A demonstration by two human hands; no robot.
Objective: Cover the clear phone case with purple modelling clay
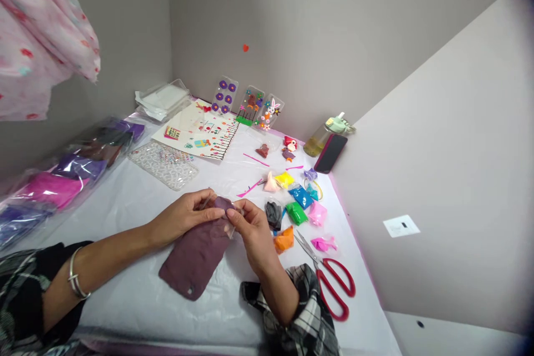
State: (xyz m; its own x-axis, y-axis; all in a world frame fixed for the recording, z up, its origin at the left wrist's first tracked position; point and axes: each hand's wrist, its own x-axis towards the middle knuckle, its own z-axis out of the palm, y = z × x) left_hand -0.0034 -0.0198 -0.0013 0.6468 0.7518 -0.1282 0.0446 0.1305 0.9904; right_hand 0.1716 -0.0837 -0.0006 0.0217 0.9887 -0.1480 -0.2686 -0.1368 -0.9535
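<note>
Both of my hands meet over the near middle of the table. My left hand pinches a small lump of purple clay from the left. On its other side my right hand has its fingers closed on the clear plastic wrapper around that lump. Beneath the hands lies a flat, dark plum clay slab with rounded corners and a small hole at its near end. Its far end is hidden by my fingers.
Red-handled scissors lie partly open at right, beside several clay packets. A bottle and phone stand by the wall. Farther back are a drawn-on sheet, a sticker sheet and decorated clear cases. Bagged clay lies left.
</note>
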